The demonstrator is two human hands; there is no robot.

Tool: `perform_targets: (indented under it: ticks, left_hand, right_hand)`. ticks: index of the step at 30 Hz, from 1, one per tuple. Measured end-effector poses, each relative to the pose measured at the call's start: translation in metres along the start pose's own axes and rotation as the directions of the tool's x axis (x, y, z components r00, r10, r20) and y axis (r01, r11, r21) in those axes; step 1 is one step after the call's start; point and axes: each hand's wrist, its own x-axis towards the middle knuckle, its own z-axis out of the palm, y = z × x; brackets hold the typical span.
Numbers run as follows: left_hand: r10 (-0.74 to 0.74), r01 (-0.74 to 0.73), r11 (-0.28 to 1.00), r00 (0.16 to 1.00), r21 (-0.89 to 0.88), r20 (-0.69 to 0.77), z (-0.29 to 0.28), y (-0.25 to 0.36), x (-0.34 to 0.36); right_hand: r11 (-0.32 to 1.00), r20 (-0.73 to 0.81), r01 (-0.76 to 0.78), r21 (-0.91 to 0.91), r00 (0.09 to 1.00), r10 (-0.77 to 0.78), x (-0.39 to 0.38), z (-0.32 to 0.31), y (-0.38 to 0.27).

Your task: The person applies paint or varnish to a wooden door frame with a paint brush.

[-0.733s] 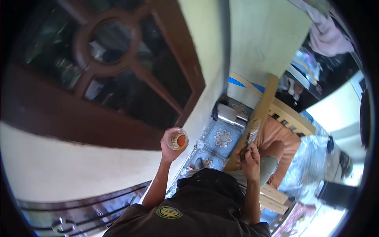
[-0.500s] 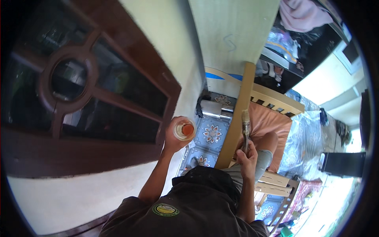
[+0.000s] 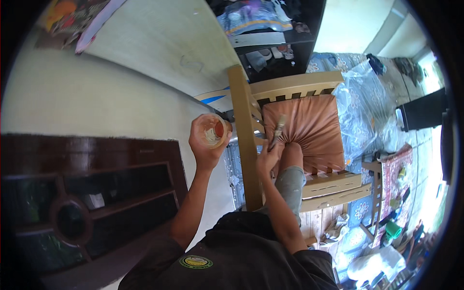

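Observation:
My left hand (image 3: 204,147) is wrapped round a clear cup (image 3: 213,129) with a reddish patch and pale streaks inside, held left of the wooden armrest (image 3: 236,87). My right hand (image 3: 268,157) grips a paintbrush (image 3: 279,126) by its dark handle, bristles pointing up. Below the brush lies an orange-brown tufted cushion (image 3: 316,121) on the slatted wooden seat (image 3: 295,81). My bent knee (image 3: 292,154) rests on that cushion, beside my right hand. Whether the brush touches the cushion I cannot tell.
A dark framed window panel (image 3: 123,188) is set in the pale wall at left. Above are a pale board (image 3: 150,63) and dark shelves (image 3: 299,34) with clothes and shoes. To the right lie plastic sheeting (image 3: 367,106), a black object (image 3: 420,111) and a green container (image 3: 392,229).
My view has swung round, so the window moves down-left and the seat up. The cup and brush appear higher and further left, still held in my hands.

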Motion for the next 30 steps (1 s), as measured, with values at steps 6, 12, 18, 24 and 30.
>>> perform_targets:
  ticks: [6, 12, 18, 24, 30]
  left_hand:
    - [0.16, -0.168, 0.984, 0.981, 0.063, 0.113, 0.067, -0.009, 0.069]
    - [0.287, -0.308, 0.939, 0.947, 0.154, 0.143, 0.103, -0.01, 0.122]
    - [0.236, -0.249, 0.946, 0.968, 0.205, 0.088, 0.07, 0.03, 0.125]
    - [0.094, 0.015, 0.862, 0.977, 0.507, -0.189, -0.015, 0.12, 0.112]
    - [0.169, -0.048, 0.789, 0.976, 0.612, -0.141, -0.104, 0.194, 0.183]
  right_hand:
    - [0.954, 0.111, 0.083, -0.288, 0.992, -0.052, -0.015, 0.038, 0.034]
    - [0.973, 0.062, 0.038, -0.226, 0.998, -0.024, -0.022, 0.049, 0.042]
    - [0.967, 0.133, 0.039, -0.252, 0.991, -0.005, -0.016, 0.042, 0.045]
    - [0.914, 0.22, -0.201, -0.352, 0.932, 0.289, -0.003, 0.038, 0.022]
    - [0.857, 0.392, 0.152, -0.492, 0.918, 0.062, 0.071, 0.01, -0.022]
